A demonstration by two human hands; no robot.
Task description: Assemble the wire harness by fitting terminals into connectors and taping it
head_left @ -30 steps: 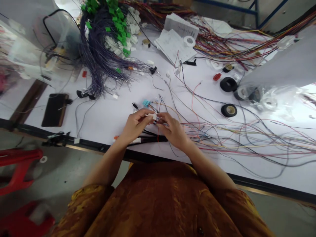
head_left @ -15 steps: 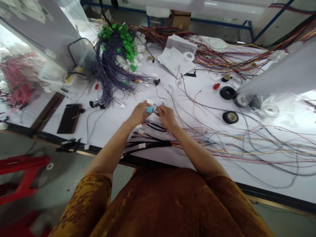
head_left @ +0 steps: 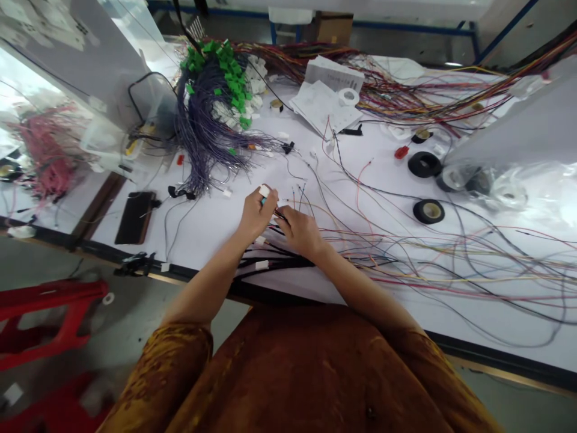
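Observation:
My left hand (head_left: 256, 213) is closed around a white connector (head_left: 264, 190), and a sliver of light blue connector shows beneath it between the fingers. Just to the right, my right hand (head_left: 301, 230) pinches dark wires (head_left: 280, 214) that run toward the left hand. Fingers cover most of the connectors and the wire ends. Under my wrists lies a black-sleeved wire harness (head_left: 288, 263), with a white connector (head_left: 261, 264) on one of its branches. Several thin loose wires (head_left: 300, 192) with bare tips stick up beyond my right hand.
Purple wires (head_left: 198, 132) with green connectors (head_left: 229, 72) are heaped at the back left. A phone (head_left: 135, 218) lies left of my hands. Black tape rolls (head_left: 428, 211) sit at right, near long loose wires (head_left: 473, 264). Papers (head_left: 322, 108) lie behind. A red stool (head_left: 49, 307) stands below left.
My left hand has turned and closed further over the connectors, so the light blue one is mostly covered. My right hand has shifted slightly down along the wires. The view has swung slightly left.

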